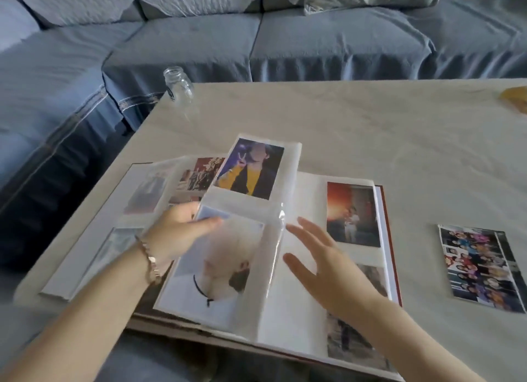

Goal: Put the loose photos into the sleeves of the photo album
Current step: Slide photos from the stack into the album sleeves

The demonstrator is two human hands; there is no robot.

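home living room: blue sofa [313,39], pale table [356,131]

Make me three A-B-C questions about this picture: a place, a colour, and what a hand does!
1. Where is the glass jar? A) the table's far left corner B) the floor C) a shelf
2. What colour is the sofa? A) red B) blue C) green
3. What is the left hand doing? A) gripping the jar B) lying flat on the table C) holding up an album page

Answers: 1 A, it stands at that corner; 2 B, its covers are blue; 3 C, its thumb pins the lifted page.
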